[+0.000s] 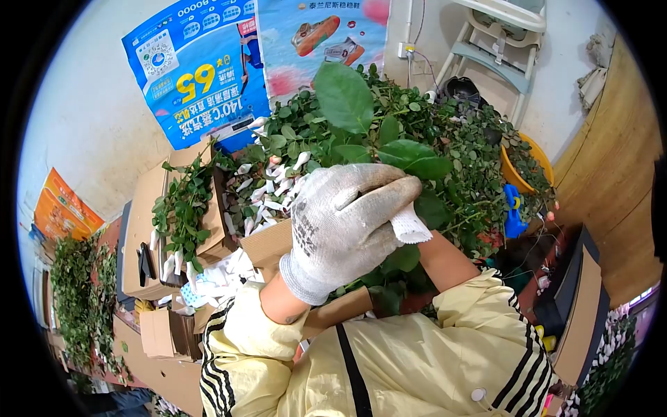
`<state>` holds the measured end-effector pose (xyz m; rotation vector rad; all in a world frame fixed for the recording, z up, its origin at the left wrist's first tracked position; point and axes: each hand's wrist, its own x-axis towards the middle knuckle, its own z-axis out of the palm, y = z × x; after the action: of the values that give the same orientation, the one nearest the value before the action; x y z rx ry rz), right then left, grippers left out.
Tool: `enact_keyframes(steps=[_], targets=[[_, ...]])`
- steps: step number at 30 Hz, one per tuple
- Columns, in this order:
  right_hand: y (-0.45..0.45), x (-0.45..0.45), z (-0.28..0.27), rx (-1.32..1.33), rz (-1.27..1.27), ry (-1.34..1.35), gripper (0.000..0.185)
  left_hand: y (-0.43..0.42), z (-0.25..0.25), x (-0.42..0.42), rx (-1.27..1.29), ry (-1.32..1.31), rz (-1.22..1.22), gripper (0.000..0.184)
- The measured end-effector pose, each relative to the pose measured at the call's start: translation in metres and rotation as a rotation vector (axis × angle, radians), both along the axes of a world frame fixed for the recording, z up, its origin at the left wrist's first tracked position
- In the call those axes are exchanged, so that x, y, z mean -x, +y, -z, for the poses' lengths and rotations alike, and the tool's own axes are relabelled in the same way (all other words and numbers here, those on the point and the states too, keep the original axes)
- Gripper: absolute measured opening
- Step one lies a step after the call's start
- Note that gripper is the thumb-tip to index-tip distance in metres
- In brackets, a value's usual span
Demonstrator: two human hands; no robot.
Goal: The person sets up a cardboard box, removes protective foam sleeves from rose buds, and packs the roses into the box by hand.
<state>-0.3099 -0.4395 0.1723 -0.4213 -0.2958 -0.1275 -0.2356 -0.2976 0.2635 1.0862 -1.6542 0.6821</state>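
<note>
Gloved left hand and leafy stem above a heap of cut foliage

The heap of cut foliage is spreading across the work area, beyond the hands. In the foreground, a pale yellow jacket with black stripes is covering the person's torso and upper arms. Behind, a blue poster and a shoe poster are hanging on the wall, both appearing upside down; a high chair is standing to their right. A cardboard box is standing at the left, with greenery draping over its edge. An orange basin is holding further foliage at the right. At the center, the left hand is curling its fingers together; whether they are clamping on the stem or on the right hand cannot be told. The right forearm is reaching in from the lower right, the right hand being hidden and its grip impossible to tell. The leafy stem is showing its broad leaves just above and beside the glove. White textured fabric is protruding below the gloved fingers. A blue object is lying near the basin, and white-wrapped buds are lying left of the glove.
</note>
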Motion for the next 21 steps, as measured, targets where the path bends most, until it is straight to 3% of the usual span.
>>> enact_keyframes(steps=[3,7,10,14,21], targets=[[-0.005,0.0,0.011,-0.059,-0.144,0.019,0.053,0.004,-0.006,0.003,-0.017,0.017,0.034,0.03],[-0.002,0.002,0.01,-0.054,-0.127,0.063,0.055,0.005,-0.001,0.002,0.012,0.026,0.022,0.031],[-0.005,0.0,0.017,-0.108,-0.177,0.063,0.057,0.006,0.002,0.002,-0.045,0.019,0.038,0.045],[-0.009,0.002,0.021,-0.208,-0.274,0.028,0.058,0.004,0.007,0.003,-0.022,0.045,0.062,0.04],[-0.014,-0.003,0.022,-0.117,-0.167,0.017,0.057,0.019,-0.006,-0.011,0.045,0.251,0.161,0.024]])
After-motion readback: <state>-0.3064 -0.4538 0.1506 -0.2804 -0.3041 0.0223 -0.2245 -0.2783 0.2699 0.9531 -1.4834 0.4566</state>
